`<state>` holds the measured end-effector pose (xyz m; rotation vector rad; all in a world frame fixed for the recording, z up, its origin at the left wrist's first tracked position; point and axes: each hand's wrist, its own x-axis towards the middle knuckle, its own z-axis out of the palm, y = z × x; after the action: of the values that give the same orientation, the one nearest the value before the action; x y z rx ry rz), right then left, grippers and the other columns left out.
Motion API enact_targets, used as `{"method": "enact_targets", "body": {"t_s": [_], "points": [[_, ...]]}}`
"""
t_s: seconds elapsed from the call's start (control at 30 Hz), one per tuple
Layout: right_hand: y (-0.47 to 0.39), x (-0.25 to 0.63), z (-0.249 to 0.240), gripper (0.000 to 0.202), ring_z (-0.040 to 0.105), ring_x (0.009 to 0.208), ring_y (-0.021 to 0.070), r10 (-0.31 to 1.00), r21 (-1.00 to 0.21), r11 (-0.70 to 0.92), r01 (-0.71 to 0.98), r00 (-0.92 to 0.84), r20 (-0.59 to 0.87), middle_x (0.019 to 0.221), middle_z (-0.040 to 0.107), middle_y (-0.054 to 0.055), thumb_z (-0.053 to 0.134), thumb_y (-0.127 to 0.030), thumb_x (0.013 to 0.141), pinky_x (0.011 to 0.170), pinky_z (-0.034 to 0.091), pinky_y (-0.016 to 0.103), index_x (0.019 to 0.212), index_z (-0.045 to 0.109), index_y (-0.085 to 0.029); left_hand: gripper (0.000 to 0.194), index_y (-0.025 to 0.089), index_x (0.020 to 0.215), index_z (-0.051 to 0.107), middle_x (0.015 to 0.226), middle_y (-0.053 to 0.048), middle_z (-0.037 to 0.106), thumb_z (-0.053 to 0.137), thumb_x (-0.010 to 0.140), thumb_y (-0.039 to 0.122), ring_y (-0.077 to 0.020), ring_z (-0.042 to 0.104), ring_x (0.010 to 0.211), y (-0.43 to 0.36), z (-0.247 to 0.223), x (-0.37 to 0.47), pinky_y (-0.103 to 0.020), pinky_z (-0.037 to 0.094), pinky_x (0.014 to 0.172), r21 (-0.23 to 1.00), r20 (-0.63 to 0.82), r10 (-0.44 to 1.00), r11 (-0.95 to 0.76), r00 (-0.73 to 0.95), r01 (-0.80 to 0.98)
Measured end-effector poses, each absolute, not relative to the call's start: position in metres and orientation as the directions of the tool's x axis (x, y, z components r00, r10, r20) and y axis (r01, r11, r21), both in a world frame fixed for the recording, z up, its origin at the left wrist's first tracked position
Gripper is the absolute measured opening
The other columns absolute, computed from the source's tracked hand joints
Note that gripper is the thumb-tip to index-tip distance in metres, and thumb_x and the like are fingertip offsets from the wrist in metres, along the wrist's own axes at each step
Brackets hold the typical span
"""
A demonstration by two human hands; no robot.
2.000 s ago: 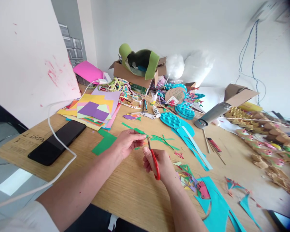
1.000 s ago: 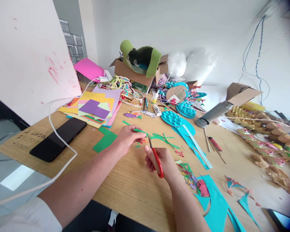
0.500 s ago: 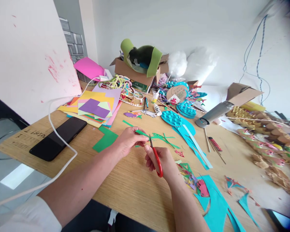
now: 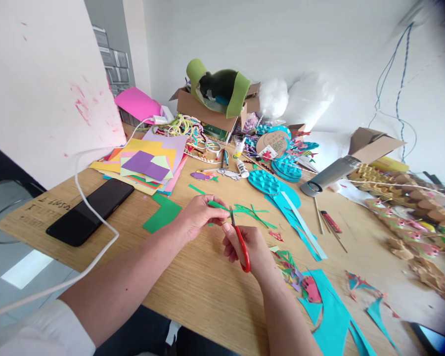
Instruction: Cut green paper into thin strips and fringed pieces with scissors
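Note:
Between the thumb and fingers of my left hand (image 4: pixel 202 216) is a narrow green paper strip (image 4: pixel 215 204). My right hand (image 4: pixel 247 246) is closed around red-handled scissors (image 4: pixel 242 247), whose blades point up and away at the strip's right end. Whether the blades are fully closed is hard to make out. Just beyond the hands lie thin green paper cuttings (image 4: pixel 254 212). A larger angular piece of green paper (image 4: pixel 162 213) rests left of my left hand, partly behind the forearm.
At left are a black phone (image 4: pixel 91 211), a white cable (image 4: pixel 113 232) and stacked coloured paper (image 4: pixel 144 165). Glue bottles (image 4: pixel 242 168) stand near craft pieces. Blue paper scraps (image 4: pixel 330 311) lie right of my right forearm. A grey flask (image 4: pixel 332 174) lies farther right.
The whole view has shifted very slightly. Both hands, the scissors and the green strip keep nearly the same positions.

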<state>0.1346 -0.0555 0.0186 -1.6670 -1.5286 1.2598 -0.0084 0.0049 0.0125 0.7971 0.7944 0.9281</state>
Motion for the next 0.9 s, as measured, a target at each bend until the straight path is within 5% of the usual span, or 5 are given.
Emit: {"method": "enact_targets", "body": {"t_s": [0.9], "points": [[-0.0554,0.1332,0.0205,0.057,0.055,0.037,0.0124,0.953,-0.845,-0.228,0.483,-0.066,-0.295,0.045,0.060,0.004,0.054,-0.067,0.077,0.036,0.038,0.019,0.059,0.061,-0.014,0.023,0.013,0.071,0.059,0.059,0.002,0.060,0.074,0.053,0.015,-0.0072,0.054,0.053,0.0070,0.0089,-0.0085,-0.021,0.045,0.056,0.868,-0.174,0.900,0.332,0.400,-0.370]]}}
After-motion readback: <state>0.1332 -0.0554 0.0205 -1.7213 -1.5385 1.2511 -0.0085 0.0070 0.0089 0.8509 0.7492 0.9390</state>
